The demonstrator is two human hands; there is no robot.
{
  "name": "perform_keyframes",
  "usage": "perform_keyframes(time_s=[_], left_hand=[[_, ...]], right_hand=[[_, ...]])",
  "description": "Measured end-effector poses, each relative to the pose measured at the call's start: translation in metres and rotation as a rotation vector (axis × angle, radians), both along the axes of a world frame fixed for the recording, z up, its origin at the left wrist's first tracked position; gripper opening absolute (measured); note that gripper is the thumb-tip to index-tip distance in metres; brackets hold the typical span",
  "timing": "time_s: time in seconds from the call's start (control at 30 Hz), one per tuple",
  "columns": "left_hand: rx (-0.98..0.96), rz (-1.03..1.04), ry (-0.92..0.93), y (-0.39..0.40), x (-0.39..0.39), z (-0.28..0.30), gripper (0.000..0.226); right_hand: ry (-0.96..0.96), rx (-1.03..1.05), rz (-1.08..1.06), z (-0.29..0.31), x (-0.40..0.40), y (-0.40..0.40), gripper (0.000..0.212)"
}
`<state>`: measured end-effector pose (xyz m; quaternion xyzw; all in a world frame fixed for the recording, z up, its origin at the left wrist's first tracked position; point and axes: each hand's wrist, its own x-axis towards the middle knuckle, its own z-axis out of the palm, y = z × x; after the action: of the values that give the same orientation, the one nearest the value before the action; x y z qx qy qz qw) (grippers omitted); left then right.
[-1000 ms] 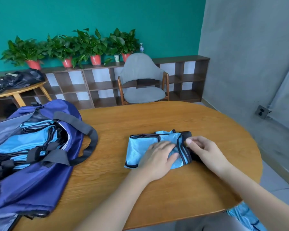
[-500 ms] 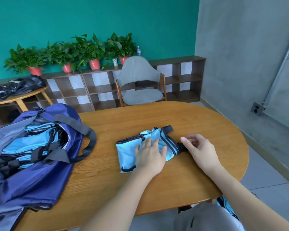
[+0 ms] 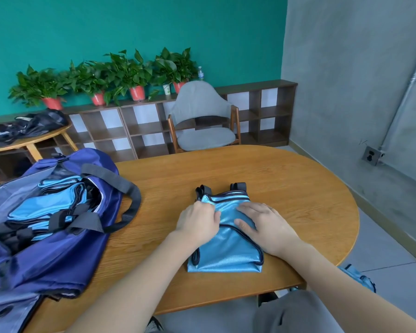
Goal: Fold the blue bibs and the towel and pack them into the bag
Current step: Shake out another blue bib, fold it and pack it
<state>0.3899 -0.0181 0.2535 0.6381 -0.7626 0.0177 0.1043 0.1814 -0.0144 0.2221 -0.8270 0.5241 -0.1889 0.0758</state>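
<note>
Bib [image 3: 226, 246] turned since half a second ago: then lying crosswise with its black straps toward the right, now lengthwise, straps at the far end and folded edge toward the near edge of the surface [image 3: 286, 188]. Right hand [image 3: 265, 227] moved from the strap end beside the cloth onto the cloth itself; now flat, fingers straight and spread a little, palm pressing the right half of the bib. Left hand [image 3: 198, 221] shifted from lying flat on the middle of the cloth to its left edge; fingers now curled, pinching the blue fabric near the upper left corner just below the straps. Bib between and under both hands, touching each, lying folded on the wood near the front middle of the surface. Bag [image 3: 58, 236] well apart on the left, open, with more blue bibs [image 3: 46, 207] stacked inside and its dark handles [image 3: 120, 186] draped over the opening. Beyond the surface, grey chair [image 3: 202, 121], low shelf [image 3: 130, 131] with potted plants [image 3: 120, 75] on top. More blue cloth [image 3: 357, 277] visible below the near right edge of the surface.
</note>
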Motion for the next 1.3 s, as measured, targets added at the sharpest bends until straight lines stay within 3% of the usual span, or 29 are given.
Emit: perform_keyframes(time_s=[0.13,0.27,0.37,0.47,0.57,0.67,0.9,1.13,1.23,1.3], left_hand=[[-0.078,-0.078,0.077,-0.007,0.021,-0.02,0.04],[-0.03,-0.08,0.617,-0.013,0.038,-0.019,0.027],[-0.034,-0.11,0.814,-0.002,0.049,-0.02,0.021],[-0.119,-0.202,0.721,0.011,0.056,-0.028,0.025],[-0.095,-0.267,0.698,0.015,0.06,-0.033,0.023],[0.026,-0.307,0.697,0.015,0.062,-0.029,0.023],[0.273,-0.273,0.774,0.019,0.067,-0.013,0.013],[0.294,-0.273,0.564,0.021,0.074,-0.014,0.065],[0.168,-0.206,0.58,0.021,0.074,-0.016,0.045],[0.1,-0.146,0.688,0.023,0.072,-0.017,0.028]], right_hand=[[0.027,0.066,0.038,0.002,0.006,-0.022,0.066],[-0.046,0.042,0.003,0.003,0.015,-0.047,0.06],[-0.225,-0.098,0.004,0.005,0.022,-0.043,0.041],[-0.343,-0.131,0.175,0.005,0.026,-0.011,0.032],[-0.307,-0.097,0.329,0.0,0.028,0.01,0.034],[-0.312,-0.053,0.339,0.0,0.03,0.007,0.038],[-0.302,-0.052,0.369,-0.004,0.031,0.003,0.025],[-0.597,0.141,0.191,0.007,0.029,0.005,0.019],[-0.647,0.196,0.145,0.009,0.029,0.007,0.02],[-0.692,0.198,0.121,0.009,0.028,0.007,0.02]])
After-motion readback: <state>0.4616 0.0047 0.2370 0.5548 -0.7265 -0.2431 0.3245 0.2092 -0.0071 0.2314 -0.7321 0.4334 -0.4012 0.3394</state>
